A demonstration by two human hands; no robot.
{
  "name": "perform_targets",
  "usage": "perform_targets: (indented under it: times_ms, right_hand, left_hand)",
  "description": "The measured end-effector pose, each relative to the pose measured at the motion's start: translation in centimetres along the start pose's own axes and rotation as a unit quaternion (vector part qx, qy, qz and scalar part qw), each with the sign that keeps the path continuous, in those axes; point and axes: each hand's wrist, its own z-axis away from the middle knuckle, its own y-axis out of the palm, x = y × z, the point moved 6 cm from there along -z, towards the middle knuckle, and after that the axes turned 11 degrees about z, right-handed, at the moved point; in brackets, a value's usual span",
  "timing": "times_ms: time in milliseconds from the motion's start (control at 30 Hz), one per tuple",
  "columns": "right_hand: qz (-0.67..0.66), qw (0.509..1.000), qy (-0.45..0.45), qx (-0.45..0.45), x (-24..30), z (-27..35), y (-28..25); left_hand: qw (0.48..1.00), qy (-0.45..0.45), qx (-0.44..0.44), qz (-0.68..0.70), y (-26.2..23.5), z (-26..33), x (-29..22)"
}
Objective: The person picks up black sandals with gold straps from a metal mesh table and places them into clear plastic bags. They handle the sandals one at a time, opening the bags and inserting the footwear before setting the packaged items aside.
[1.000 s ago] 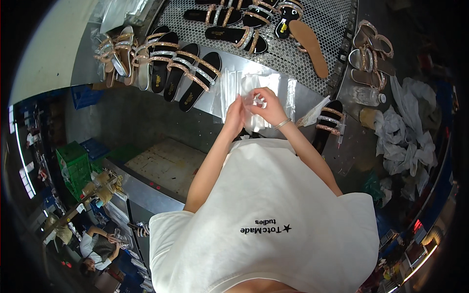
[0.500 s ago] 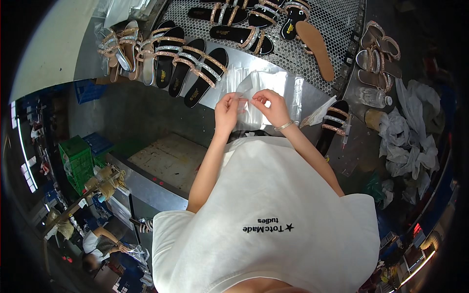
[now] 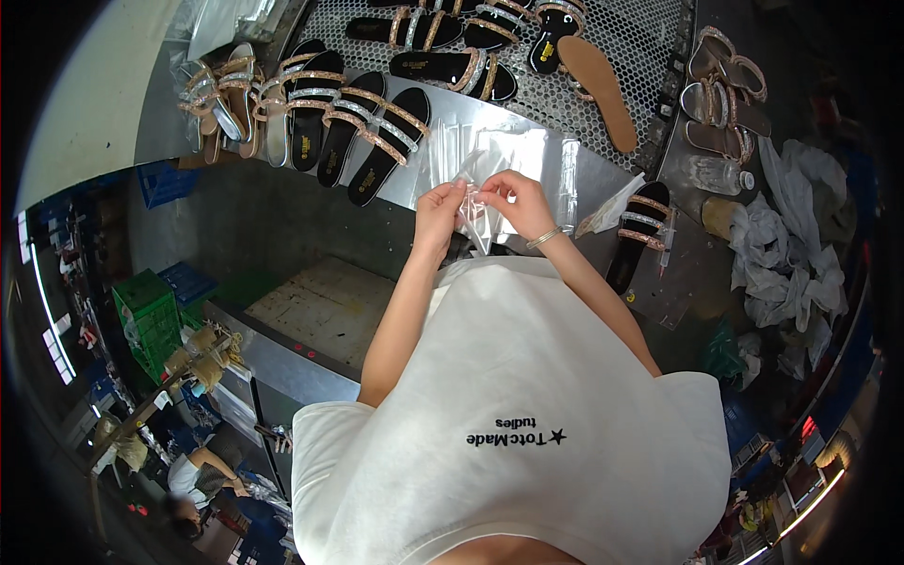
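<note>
- Fingers first, head view: the left hand (image 3: 439, 205) and the right hand (image 3: 516, 200) are both up at chest height, fingertips pinching a clear plastic bag (image 3: 476, 218) between them, one hand on each side of its upper edge.
- Left thumb and forefinger look pressed together on the film; the right hand's fingers curl in over the opposite edge, with a thin bracelet (image 3: 544, 238) on that wrist.
- That bag hangs in the air just above the near edge of the metal tabletop (image 3: 603, 174), apart from the surface, drooping to a point below the hands.
- Handling call: it reads as feather-light, limp and slick, with no stiffness at all, so a fingertip pinch at the edge is the sensible hold; a broad grip would only crumple it.
- Film like that tends to cling to itself, so I'd judge rubbing the two layers apart at the mouth is the tricky bit.
- Just beyond the hands, more clear bags (image 3: 513, 155) lie flat on the tabletop.
- Left of them, a row of black strappy sandals (image 3: 363, 127) fans out; another sandal (image 3: 638, 231) sits just right of the right wrist.
- Far right, crumpled white paper (image 3: 791, 254) is heaped well apart.
</note>
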Motion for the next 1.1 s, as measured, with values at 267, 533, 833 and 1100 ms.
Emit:
perform_targets:
  times_ms: [267, 533, 833, 1100]
  right_hand:
    - [0.051, 0.992, 0.086, -0.073, -5.5, 0.5, -2.8]
    - [0.197, 0.932, 0.034, -0.302, -2.4, 2.5, -6.9]
    - [-0.071, 0.995, 0.061, -0.024, 0.5, -0.2, 1.2]
    - [-0.103, 0.98, 0.129, -0.107, -4.8, 1.1, 0.0]
  left_hand:
    - [0.99, 0.019, 0.009, 0.139, -1.1, 0.1, -1.5]
    - [0.991, 0.08, -0.106, -0.02, -1.8, 0.1, -2.3]
    - [0.994, 0.043, -0.068, 0.074, 0.7, 0.4, -1.1]
    - [0.803, -0.053, 0.119, 0.581, 2.2, 2.0, -4.0]
